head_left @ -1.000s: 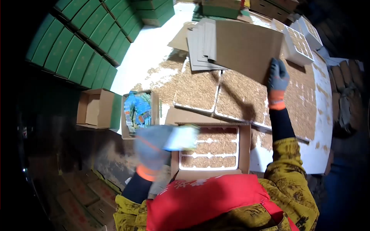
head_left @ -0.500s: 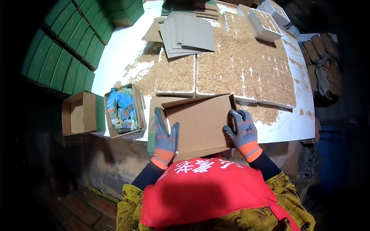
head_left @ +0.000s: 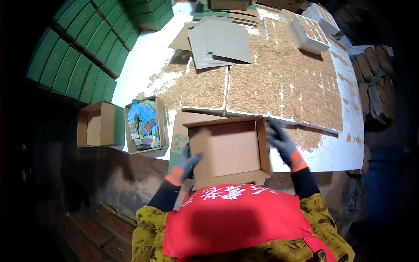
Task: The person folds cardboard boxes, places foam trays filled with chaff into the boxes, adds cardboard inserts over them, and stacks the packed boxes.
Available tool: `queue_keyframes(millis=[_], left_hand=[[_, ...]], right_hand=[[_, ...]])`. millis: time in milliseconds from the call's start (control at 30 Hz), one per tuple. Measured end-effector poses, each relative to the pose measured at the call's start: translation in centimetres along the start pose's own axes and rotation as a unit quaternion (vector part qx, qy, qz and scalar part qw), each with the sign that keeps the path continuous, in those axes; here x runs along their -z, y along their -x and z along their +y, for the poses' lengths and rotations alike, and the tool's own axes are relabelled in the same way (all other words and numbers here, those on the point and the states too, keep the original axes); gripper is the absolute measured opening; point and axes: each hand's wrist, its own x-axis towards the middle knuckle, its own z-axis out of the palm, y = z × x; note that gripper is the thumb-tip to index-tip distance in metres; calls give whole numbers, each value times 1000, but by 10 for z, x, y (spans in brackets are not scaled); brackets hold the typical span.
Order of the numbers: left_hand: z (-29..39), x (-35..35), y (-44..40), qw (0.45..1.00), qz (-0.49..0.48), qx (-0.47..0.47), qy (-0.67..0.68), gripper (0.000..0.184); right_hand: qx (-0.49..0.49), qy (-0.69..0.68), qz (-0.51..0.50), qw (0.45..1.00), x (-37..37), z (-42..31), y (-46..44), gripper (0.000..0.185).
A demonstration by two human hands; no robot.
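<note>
An open cardboard box [head_left: 233,150] sits in front of me at the table's near edge, its bare inside facing up. My left hand [head_left: 187,162], in a grey and orange glove, grips the box's left wall with the thumb on the near side. My right hand [head_left: 283,144], gloved alike and slightly blurred, is just off the right wall with its fingers apart. Under the box and to its left, a flat cardboard piece with green print [head_left: 178,142] partly shows.
Left of it stand a box of blue packets [head_left: 144,124] and an open green-sided box [head_left: 94,126]. Green boxes [head_left: 83,52] are stacked at far left. Grey card sheets [head_left: 220,41] lie on white trays of brown grains [head_left: 283,78]. Another white tray [head_left: 310,37] rests on top.
The box's inside has opened out, with its left wall now leaning outward. My right hand has come away from the right wall. My left hand has shifted along the left wall.
</note>
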Motion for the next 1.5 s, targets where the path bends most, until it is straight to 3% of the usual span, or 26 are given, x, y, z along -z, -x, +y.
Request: queue_keyframes(millis=[33,67,167,200,233,267,333,367,400,467,533,567,600,667,733,800,867,933,1067,1133,1233,1267,1333,1400,1467,1500], left_hand=[[-21,-8,-10,906,148,-39,-394,81],[-30,-15,-19,889,188,-17,-417,88],[12,-35,-7,962,156,28,-222,101],[19,-40,0,974,149,16,-171,100],[21,-44,4,983,141,0,-118,99],[18,-43,4,981,140,-36,-128,104],[9,-35,-3,951,188,-85,-230,105],[16,-32,-2,951,189,-105,-219,96],[24,-27,6,953,183,-120,-208,86],[64,1,16,983,123,-119,-64,62],[66,70,32,952,72,-275,116,48],[79,108,37,938,214,-261,74,48],[108,136,55,872,315,-321,195,42],[91,276,67,771,448,-412,189,45],[58,417,83,684,553,-476,18,49],[65,493,90,645,634,-423,-67,53],[79,546,101,849,418,-321,-23,74],[59,550,79,908,304,-263,121,91],[13,568,51,909,286,-271,138,82],[28,516,65,817,-77,-331,466,71],[-82,534,8,814,404,-318,272,65],[-63,517,18,829,363,-295,307,65],[-24,493,41,846,339,-297,284,65],[-20,496,37,848,337,-316,261,66],[-51,517,20,838,352,-340,242,67],[-52,519,23,717,248,-445,476,63]], right_hand=[[-20,105,-20,994,-10,51,-15,79],[-39,210,-44,976,-20,93,-25,89],[-32,158,29,986,-41,113,-31,99],[17,183,31,982,-35,118,-30,83],[-43,90,7,995,-44,58,-13,70],[-72,-33,-20,997,-39,71,-13,64],[-84,-46,16,995,-36,74,-4,70],[12,-65,-4,998,-37,79,-8,69],[-25,-41,24,999,-38,74,-4,64],[-48,-241,-42,969,-73,33,-2,55],[-67,-345,-87,932,-120,0,-9,47],[-84,-375,-101,918,-143,-3,-17,44],[-104,-404,-114,902,-168,-7,-22,42],[-52,-418,-122,899,-246,-27,-39,37],[-35,-424,-130,896,-321,-44,-58,35],[-53,-433,-122,891,-385,-56,-73,41],[15,-377,-75,923,-443,-52,-98,53],[27,-355,-68,932,-475,-27,-121,67],[45,-309,-72,947,-532,-52,-109,77],[27,-318,-56,946,-549,-52,-110,76],[64,-201,-81,974,-565,-60,-126,62],[84,-104,-90,987,-570,-66,-130,58],[52,-181,-81,979,-588,-45,-145,51],[-67,-400,-70,912,-609,-13,-172,47],[-88,-235,-72,965,-614,-13,-183,49],[-104,-122,-88,983,-610,-20,-187,50]])
